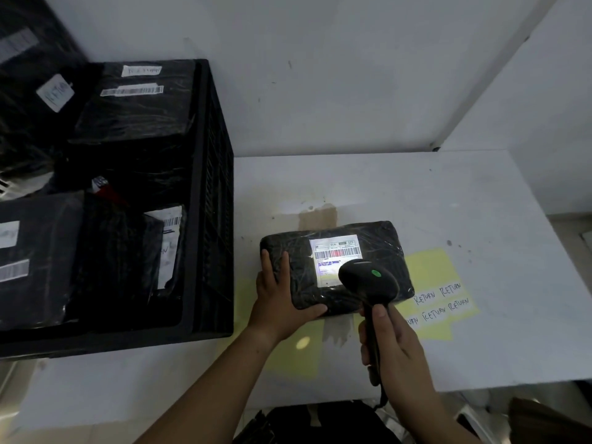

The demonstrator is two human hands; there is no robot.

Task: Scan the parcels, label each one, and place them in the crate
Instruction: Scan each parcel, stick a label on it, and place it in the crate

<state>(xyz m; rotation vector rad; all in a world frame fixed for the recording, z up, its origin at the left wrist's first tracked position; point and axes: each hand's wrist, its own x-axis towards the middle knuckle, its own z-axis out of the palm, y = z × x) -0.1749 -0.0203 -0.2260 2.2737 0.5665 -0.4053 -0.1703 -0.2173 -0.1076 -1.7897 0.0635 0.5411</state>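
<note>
The black-wrapped parcel (381,248) lies flat on the white bench (448,193), just right of the black crate (208,187) of wrapped parcels. The left hand (275,293) steadies its near-left corner, fingers (278,261) straight and close together on top, thumb along the near edge. The right hand (394,341) has its fingers clamped round the handle of a barcode scanner (368,280) – its head hovers over the parcel's lit shipping label (333,254) – and a yellow sheet (429,267) of handwritten RETURN stickers (448,299) lies partly under the parcel's right end.
</note>
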